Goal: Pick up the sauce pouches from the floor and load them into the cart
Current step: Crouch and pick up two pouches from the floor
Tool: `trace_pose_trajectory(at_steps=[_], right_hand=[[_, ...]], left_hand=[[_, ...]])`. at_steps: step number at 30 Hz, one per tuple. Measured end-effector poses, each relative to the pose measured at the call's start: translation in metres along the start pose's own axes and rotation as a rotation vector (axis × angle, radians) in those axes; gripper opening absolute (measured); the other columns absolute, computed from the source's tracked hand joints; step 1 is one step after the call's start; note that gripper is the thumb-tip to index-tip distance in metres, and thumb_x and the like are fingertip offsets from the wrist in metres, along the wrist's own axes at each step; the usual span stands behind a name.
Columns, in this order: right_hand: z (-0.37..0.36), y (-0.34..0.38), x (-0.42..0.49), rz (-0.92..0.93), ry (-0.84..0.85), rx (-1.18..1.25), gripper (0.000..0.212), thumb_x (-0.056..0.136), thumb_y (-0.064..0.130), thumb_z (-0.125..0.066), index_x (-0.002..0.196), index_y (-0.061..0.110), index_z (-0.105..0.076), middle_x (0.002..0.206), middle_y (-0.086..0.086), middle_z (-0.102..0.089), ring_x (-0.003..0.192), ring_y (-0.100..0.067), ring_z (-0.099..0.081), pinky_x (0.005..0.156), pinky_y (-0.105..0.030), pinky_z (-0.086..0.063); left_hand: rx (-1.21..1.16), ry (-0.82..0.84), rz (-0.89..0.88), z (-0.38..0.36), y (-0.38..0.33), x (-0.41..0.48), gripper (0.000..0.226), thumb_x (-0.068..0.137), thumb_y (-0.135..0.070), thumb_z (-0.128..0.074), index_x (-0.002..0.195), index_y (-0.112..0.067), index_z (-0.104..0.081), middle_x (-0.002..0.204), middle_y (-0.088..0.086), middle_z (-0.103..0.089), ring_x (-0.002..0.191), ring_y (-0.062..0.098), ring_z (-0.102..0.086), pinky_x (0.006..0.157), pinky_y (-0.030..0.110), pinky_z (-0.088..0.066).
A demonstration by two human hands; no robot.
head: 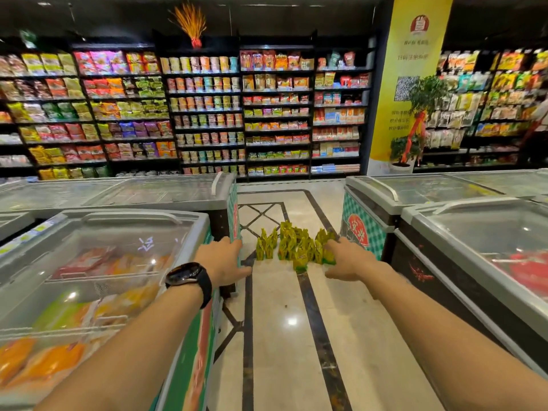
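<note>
Sauce pouches (296, 246): upright cluster on floor (275, 321), between freezer chests (462, 221). Left hand (225, 261) left of cluster, clear gap. Right hand (351, 261) at cluster's right edge, judged nearer. Fingers (333, 249) on both hands loosely spread, empty. Cluster ahead of and below the fingers. Cart unseen.

Yellow-green sauce pouches (296, 243), standing upright in a loose cluster. Set on the glossy pale floor (275, 336), mid-aisle, one pouch out front.
</note>
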State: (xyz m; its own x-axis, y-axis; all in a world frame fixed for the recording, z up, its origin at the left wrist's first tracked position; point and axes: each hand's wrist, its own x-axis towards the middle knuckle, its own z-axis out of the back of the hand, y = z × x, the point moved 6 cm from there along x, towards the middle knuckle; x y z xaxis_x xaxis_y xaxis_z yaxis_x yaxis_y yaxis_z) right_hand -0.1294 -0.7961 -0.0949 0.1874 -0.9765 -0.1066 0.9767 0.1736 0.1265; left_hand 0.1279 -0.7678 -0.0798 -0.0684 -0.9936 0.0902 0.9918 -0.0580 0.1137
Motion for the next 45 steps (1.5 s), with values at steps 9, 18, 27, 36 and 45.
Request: trace_pose_trajectory(at_steps=[9, 18, 27, 36, 45], right_hand=[[0.022, 0.018, 0.163, -0.037, -0.036, -0.003, 0.075, 0.084, 0.046, -0.064, 0.147, 0.023, -0.032, 0.141, -0.011, -0.040, 0.128, -0.032, -0.046, 0.104, -0.046, -0.045], [0.047, 0.019, 0.310, -0.085, -0.010, 0.020, 0.076, 0.083, 0.039, -0.068, 0.148, 0.024, -0.030, 0.144, -0.009, -0.037, 0.126, -0.030, -0.048, 0.102, -0.046, -0.047], [0.056, -0.022, 0.468, -0.111, -0.046, 0.033, 0.069, 0.083, 0.033, -0.066, 0.144, 0.025, -0.036, 0.142, -0.008, -0.039, 0.119, -0.029, -0.054, 0.096, -0.045, -0.051], [0.076, -0.062, 0.629, -0.094, -0.035, 0.012, 0.067, 0.087, 0.034, -0.063, 0.146, 0.022, -0.033, 0.144, -0.008, -0.037, 0.124, -0.030, -0.049, 0.093, -0.042, -0.048], [0.070, -0.045, 0.792, -0.087, -0.032, -0.004, 0.069, 0.087, 0.038, -0.063, 0.146, 0.022, -0.032, 0.141, -0.008, -0.039, 0.128, -0.029, -0.043, 0.096, -0.044, -0.047]], left_hand=[[0.000, -0.001, -0.075, -0.013, 0.042, 0.180, 0.066, 0.090, -0.062, -0.054, 0.140, -0.022, -0.043, 0.130, 0.006, -0.056, 0.115, 0.027, -0.059, 0.094, 0.039, -0.050], [0.034, -0.011, -0.104, -0.023, 0.091, 0.326, 0.068, 0.090, -0.067, -0.049, 0.140, -0.022, -0.042, 0.129, 0.005, -0.055, 0.115, 0.026, -0.059, 0.093, 0.040, -0.048], [-0.006, 0.000, -0.085, -0.066, 0.106, 0.490, 0.071, 0.088, -0.068, -0.051, 0.142, -0.024, -0.042, 0.131, 0.003, -0.056, 0.114, 0.023, -0.060, 0.092, 0.037, -0.053], [-0.043, 0.039, -0.079, -0.089, 0.103, 0.648, 0.066, 0.089, -0.064, -0.052, 0.140, -0.023, -0.043, 0.131, 0.003, -0.056, 0.115, 0.025, -0.059, 0.094, 0.039, -0.051], [-0.024, 0.075, -0.098, -0.136, 0.142, 0.812, 0.071, 0.091, -0.066, -0.048, 0.146, -0.024, -0.037, 0.136, 0.002, -0.052, 0.118, 0.023, -0.058, 0.094, 0.037, -0.052]])
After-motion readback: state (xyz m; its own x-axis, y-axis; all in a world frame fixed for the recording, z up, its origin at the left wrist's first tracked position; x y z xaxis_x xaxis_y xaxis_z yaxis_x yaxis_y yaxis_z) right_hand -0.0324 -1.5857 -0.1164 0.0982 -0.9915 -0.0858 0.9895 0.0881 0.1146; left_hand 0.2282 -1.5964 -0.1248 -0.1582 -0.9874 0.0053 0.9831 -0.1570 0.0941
